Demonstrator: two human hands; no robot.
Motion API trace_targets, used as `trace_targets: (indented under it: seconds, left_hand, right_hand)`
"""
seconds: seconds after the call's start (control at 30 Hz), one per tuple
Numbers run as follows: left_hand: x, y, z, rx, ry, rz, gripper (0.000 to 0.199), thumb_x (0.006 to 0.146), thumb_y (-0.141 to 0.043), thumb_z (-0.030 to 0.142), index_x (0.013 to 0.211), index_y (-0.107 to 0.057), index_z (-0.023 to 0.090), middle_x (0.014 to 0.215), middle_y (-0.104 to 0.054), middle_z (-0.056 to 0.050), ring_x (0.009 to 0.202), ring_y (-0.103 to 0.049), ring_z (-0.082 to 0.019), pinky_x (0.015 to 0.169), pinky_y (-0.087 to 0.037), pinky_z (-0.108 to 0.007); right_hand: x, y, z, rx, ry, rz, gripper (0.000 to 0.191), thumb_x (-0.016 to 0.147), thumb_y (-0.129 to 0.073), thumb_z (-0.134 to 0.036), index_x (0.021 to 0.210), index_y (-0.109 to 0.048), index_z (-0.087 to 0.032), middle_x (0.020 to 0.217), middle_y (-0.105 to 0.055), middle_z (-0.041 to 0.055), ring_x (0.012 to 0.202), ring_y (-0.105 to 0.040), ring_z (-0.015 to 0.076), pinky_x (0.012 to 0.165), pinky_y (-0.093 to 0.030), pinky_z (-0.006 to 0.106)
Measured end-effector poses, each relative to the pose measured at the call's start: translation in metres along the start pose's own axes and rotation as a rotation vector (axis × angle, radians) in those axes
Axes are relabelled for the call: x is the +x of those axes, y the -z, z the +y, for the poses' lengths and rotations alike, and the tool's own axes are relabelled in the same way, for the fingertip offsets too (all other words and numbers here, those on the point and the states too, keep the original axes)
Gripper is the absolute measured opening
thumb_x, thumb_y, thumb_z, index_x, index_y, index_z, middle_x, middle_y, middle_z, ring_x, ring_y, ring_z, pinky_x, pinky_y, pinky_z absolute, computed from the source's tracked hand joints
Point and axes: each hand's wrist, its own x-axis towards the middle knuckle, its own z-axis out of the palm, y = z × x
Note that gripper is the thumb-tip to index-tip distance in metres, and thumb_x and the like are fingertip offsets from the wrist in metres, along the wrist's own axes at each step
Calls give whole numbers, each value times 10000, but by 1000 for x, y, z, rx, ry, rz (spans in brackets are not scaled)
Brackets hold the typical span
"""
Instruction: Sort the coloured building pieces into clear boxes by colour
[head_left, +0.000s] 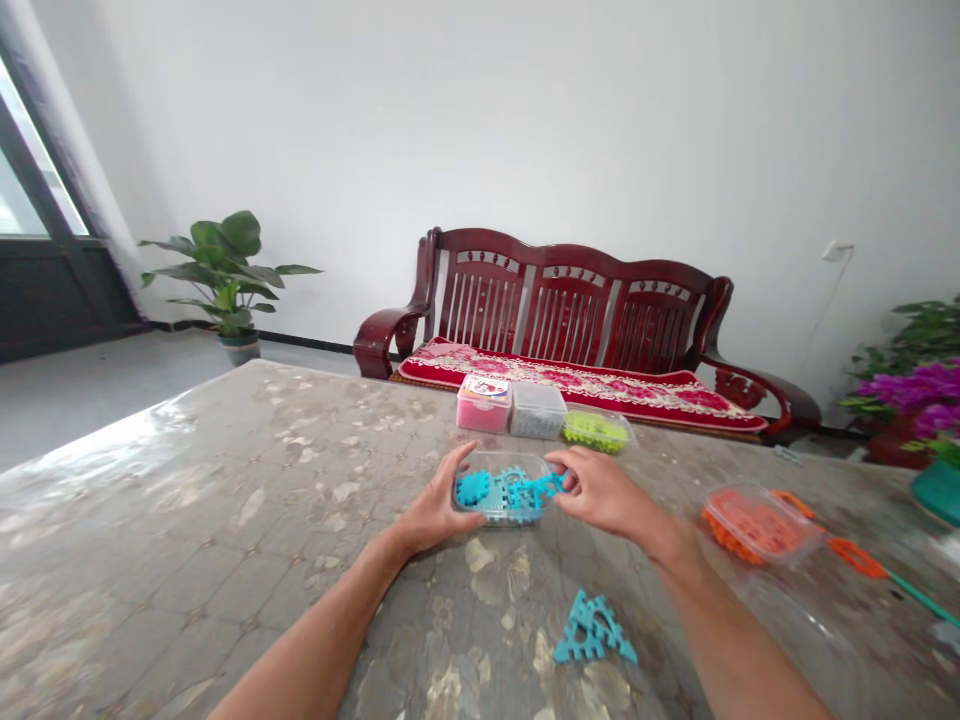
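Note:
A clear plastic tub (pixel 501 460) stands on the table in front of me, holding several blue toothed building pieces (pixel 472 489). My left hand (pixel 436 502) grips the tub's left end, thumb along the near side and fingers at the far side. At the tub's right end, my right hand (pixel 600 488) pinches a blue building piece (pixel 553 484) between thumb and fingers, over the rim. Whether this piece touches those inside I cannot tell. Nearer to me, a blue triangular piece with notched edges (pixel 576 628) lies on the table between my forearms.
Behind the tub stand a pink-filled box (pixel 484 415), a grey-filled box (pixel 538 412) and a tub of yellow-green pieces (pixel 596 430). Right are a tub of orange pieces (pixel 761 525), linked orange pieces (pixel 855 558) and a faint clear lid (pixel 802 625). A wooden bench (pixel 570 310) stands beyond the table.

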Motion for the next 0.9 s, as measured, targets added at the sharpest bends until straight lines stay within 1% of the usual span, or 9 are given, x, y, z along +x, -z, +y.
trace_targets:
  seconds: [0.1, 0.17, 0.23, 0.33, 0.43, 0.53, 0.73, 0.83, 0.9]
  left_hand:
    - [0, 0, -2, 24, -13, 9, 1028, 674, -817, 401, 1519, -259, 226, 1543, -321, -161, 1362, -426, -386, 1114, -375, -538]
    - [0, -1, -3, 32, -13, 16, 1034, 669, -816, 402, 1519, -258, 216, 1538, -322, -165, 1356, -431, -385, 1109, -381, -527]
    - [0, -1, -3, 26, -10, 17, 1046, 667, -818, 412, 1522, -251, 205, 1535, -322, -173, 1357, -430, -382, 1106, -385, -516]
    - [0, 0, -5, 13, -19, 17, 1063, 664, -825, 435, 1527, -249, 203, 1543, -308, -177, 1357, -430, -384, 1105, -384, -516]
    - [1, 0, -6, 8, -30, 14, 1059, 666, -829, 442, 1529, -257, 218, 1552, -302, -168, 1359, -427, -387, 1109, -381, -524]
    - [1, 0, -7, 9, -31, 8, 1052, 669, -832, 427, 1530, -262, 225, 1550, -313, -164, 1361, -425, -385, 1112, -379, -530]
    - [1, 0, -7, 22, -32, 6, 1063, 669, -831, 417, 1535, -245, 226, 1555, -298, -173, 1356, -434, -379, 1111, -377, -541]
    - [1, 0, -7, 32, -37, 5, 1068, 670, -835, 422, 1538, -243, 237, 1551, -308, -171, 1353, -440, -377, 1109, -382, -543]
    - [1, 0, -6, 36, -32, 6, 1062, 672, -835, 410, 1538, -245, 237, 1547, -315, -170, 1358, -437, -377, 1110, -383, -539]
  right_hand:
    - [27, -12, -15, -58, 96, -101, 477, 642, -626, -120, 1109, -705, -176, 887, -697, 42, 724, -607, 151, 698, -452, 241]
    - [37, -21, -18, -81, 153, -157, 438, 635, -629, -125, 1060, -726, -175, 854, -698, 36, 731, -603, 162, 697, -436, 244]
    - [42, -29, -16, -43, 188, -207, 415, 644, -626, -133, 1039, -740, -183, 854, -705, 30, 737, -607, 164, 686, -427, 238]
    - [44, -35, -10, 58, 202, -264, 379, 661, -597, -125, 993, -765, -198, 869, -716, 20, 733, -614, 154, 666, -422, 222]
    - [43, -36, -7, 112, 202, -257, 358, 661, -572, -109, 930, -785, -209, 844, -715, 11, 738, -616, 151, 665, -420, 217]
    - [42, -35, -9, 141, 199, -256, 339, 674, -563, -117, 894, -796, -227, 834, -720, 6, 753, -622, 154, 678, -425, 218]
    - [41, -39, -15, 162, 220, -307, 354, 691, -530, -105, 876, -803, -233, 837, -757, 2, 794, -645, 169, 714, -433, 232]
    - [41, -43, -14, 157, 217, -291, 358, 698, -527, -106, 887, -801, -237, 859, -770, 2, 811, -657, 175, 720, -439, 241]
    - [40, -43, -13, 184, 190, -277, 354, 704, -527, -115, 899, -798, -234, 867, -774, 6, 804, -667, 176, 725, -452, 246]
